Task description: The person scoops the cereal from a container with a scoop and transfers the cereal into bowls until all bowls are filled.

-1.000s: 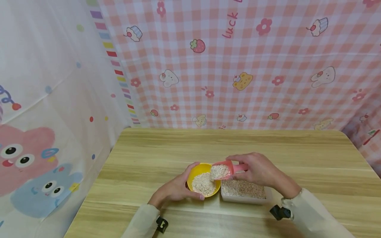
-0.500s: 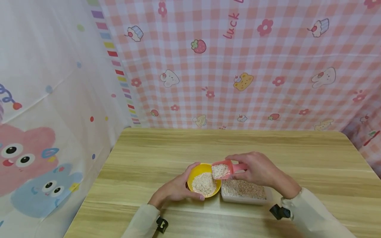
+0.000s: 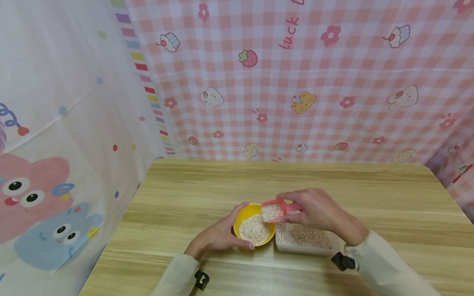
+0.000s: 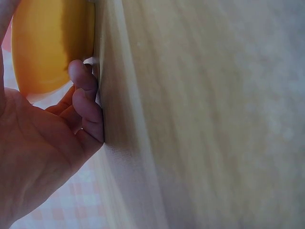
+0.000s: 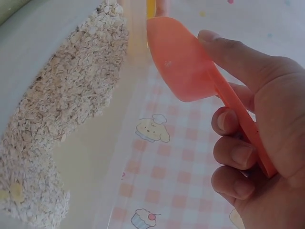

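A yellow bowl (image 3: 242, 214) with a heap of oat flakes (image 3: 254, 230) in it stands on the table. My left hand (image 3: 219, 236) holds it from the left, thumb on the near side and fingers around the far side. In the left wrist view, curled fingertips sit low beside the bowl's (image 4: 40, 45) base. My right hand (image 3: 314, 209) grips the handle of a pink scoop (image 3: 283, 208), which is filled with oat flakes and overlaps the bowl's right rim. In the right wrist view, the thumb or index finger lies along the scoop (image 5: 183, 62), other fingers curled round its handle.
A translucent rectangular container (image 3: 305, 249) of oat flakes (image 5: 76, 78) stands right beside the bowl, partly under my right hand. The wooden table (image 3: 207, 181) ends at a pink checked cloth (image 3: 229, 82) behind and a white printed cloth (image 3: 85, 135) on the left.
My right hand and the scoop have moved slightly left, farther over the bowl, with the oat flakes in the scoop. The left hand and bowl stay in place.
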Motion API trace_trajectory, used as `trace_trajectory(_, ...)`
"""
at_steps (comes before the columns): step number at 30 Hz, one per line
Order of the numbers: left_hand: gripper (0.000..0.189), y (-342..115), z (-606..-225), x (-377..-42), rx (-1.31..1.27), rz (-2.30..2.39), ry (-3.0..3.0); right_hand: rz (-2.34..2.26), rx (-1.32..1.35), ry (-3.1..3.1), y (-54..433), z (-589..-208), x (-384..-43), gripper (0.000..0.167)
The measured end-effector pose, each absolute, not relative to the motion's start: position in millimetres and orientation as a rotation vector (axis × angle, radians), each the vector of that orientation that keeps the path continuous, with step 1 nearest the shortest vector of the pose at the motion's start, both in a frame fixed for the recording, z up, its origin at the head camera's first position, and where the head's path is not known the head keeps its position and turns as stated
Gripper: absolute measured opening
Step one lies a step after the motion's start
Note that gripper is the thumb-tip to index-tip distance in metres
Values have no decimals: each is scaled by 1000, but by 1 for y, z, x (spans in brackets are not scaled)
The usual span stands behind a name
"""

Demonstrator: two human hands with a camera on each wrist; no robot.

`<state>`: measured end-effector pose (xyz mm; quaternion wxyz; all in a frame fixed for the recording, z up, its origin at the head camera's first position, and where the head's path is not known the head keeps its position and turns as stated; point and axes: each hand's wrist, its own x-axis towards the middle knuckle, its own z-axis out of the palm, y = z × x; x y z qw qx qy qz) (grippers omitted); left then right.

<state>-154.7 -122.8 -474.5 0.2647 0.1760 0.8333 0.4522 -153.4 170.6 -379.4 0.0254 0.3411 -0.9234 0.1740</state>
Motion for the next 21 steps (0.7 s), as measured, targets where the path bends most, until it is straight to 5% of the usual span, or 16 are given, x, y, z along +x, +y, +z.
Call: trace_trajectory(21, 111, -123, -473, -154, 457, 1230, 2235, 397, 1165, -2737, 152, -377, -155, 51)
